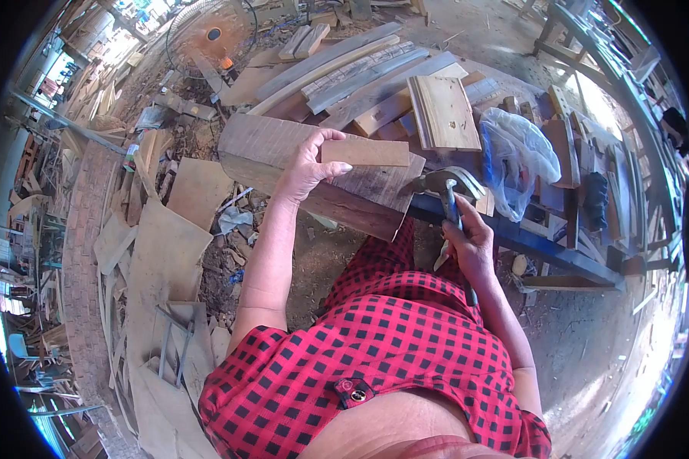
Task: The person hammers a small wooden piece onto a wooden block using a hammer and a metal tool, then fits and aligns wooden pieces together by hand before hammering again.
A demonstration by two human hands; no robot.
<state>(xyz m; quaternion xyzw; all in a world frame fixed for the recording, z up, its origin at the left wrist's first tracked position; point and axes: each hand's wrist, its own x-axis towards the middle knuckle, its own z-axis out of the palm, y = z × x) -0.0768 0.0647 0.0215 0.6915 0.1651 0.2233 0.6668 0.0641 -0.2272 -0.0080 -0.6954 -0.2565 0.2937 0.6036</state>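
My left hand [311, 167] grips the left end of a small flat wooden block [369, 153], thumb along its near edge and fingers over the far side. The block is at a thick timber beam [264, 136]; whether it touches the beam's top I cannot tell. My right hand [471, 239] is wrapped around the handle of a claw hammer [445, 180], just right of the beam's near end. The hammer's head points up, and its handle runs down past my wrist toward my checked shirt.
Behind the beam lie several planks [344, 73] and a panelled wooden board [445, 112]. A clear plastic bag [517, 157] rests on a dark-framed bench [528, 241] at right. Plywood sheets [161, 252] and scraps cover the left floor. A round fan [213, 34] stands at the back.
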